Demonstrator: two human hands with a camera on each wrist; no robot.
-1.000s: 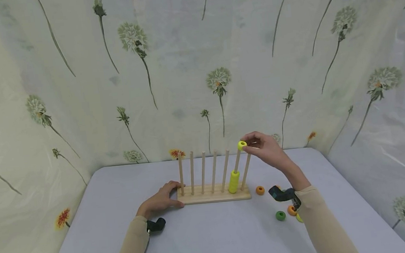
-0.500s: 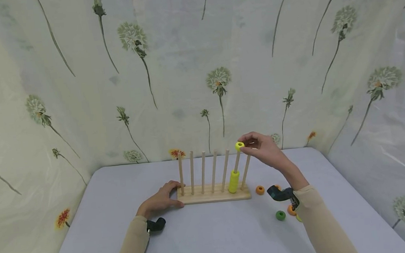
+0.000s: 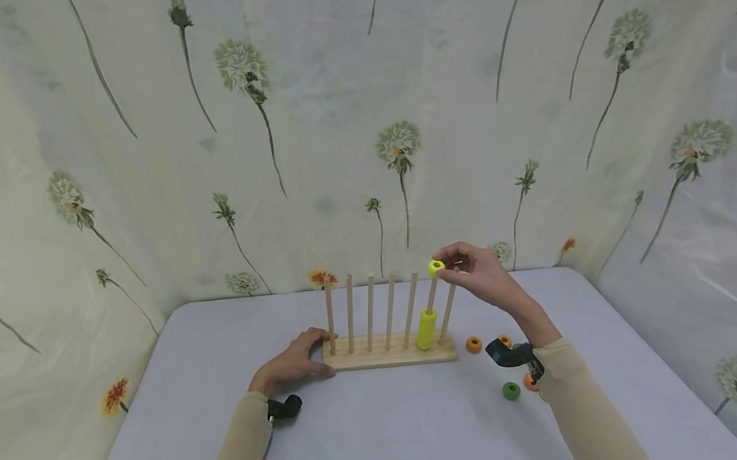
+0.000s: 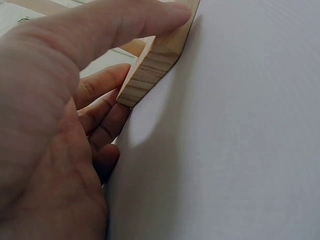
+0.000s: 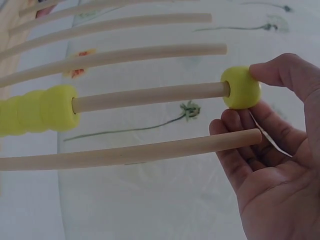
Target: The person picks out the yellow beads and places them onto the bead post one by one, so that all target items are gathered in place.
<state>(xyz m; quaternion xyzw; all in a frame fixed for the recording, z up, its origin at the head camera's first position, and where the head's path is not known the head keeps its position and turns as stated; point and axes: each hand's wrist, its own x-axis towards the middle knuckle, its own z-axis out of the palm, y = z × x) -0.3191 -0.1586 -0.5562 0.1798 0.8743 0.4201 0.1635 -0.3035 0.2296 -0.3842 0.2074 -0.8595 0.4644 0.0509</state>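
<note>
A wooden rack point(image 3: 381, 362) with a row of upright pegs stands on the table. My left hand point(image 3: 294, 361) grips its left end; in the left wrist view the thumb lies on the top of the base point(image 4: 155, 60) and the fingers reach round the far side. My right hand point(image 3: 485, 278) pinches a yellow bead point(image 5: 244, 90) between thumb and fingers. That bead is at the top end of the second peg from the right point(image 5: 150, 97), the peg's tip at its hole. Lower on this peg sits a stack of yellow beads point(image 3: 426, 332). The other pegs carry no beads.
Loose beads lie on the white-covered table point(image 3: 362, 438) right of the rack: an orange bead point(image 3: 469, 348), a green bead point(image 3: 510, 396) and others partly hidden by the right wrist camera point(image 3: 510, 355). A flower-printed curtain point(image 3: 319, 131) hangs behind the table.
My right hand has brought the yellow bead slightly left, then a little down onto the peg's tip. The left hand and the rack have stayed in place.
</note>
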